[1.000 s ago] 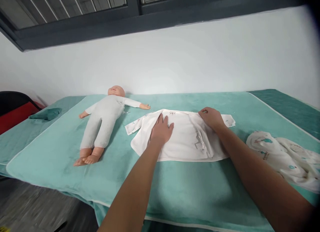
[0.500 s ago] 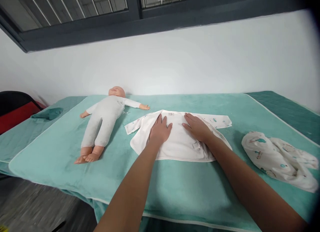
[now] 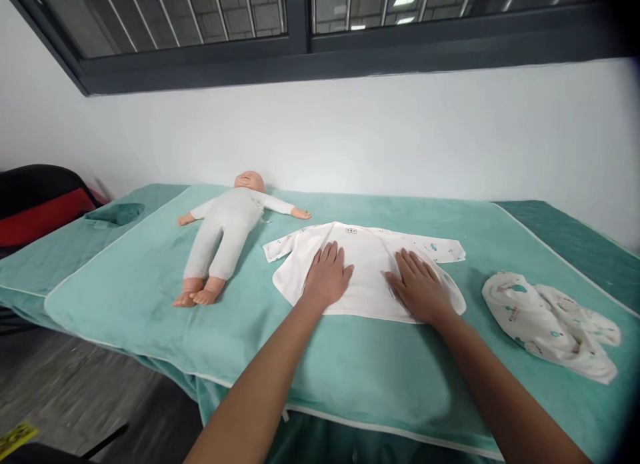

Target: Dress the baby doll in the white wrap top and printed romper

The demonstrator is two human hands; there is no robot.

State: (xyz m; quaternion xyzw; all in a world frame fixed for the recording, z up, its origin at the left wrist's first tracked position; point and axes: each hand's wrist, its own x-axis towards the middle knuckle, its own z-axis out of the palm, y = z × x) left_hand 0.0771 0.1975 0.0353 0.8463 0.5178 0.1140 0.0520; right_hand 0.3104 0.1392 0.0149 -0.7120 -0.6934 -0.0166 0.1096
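Observation:
A white baby shirt (image 3: 367, 271) lies spread open on the green bed cover, its printed sleeves stretched out to both sides. My left hand (image 3: 327, 275) rests flat on the shirt's left half, fingers extended. On the right half lies my right hand (image 3: 417, 287), also flat with its fingers stretched out. Neither hand grips the cloth. To the left, a baby doll (image 3: 225, 224) with a white cloth body lies on its back, arms out and feet toward me. A bundled white printed garment (image 3: 547, 324) sits to the right of the shirt.
The green cover (image 3: 240, 357) drapes over the near edge of the bed. A black and red chair back (image 3: 45, 207) stands at the far left, near a small green cloth (image 3: 116, 213). A white wall (image 3: 350, 137) and a dark-framed window (image 3: 295, 57) rise behind.
My right hand has slid right and toward me across the shirt. My left hand has shifted slightly toward me, and the shirt's front looks smoother. The camera view has tilted a little.

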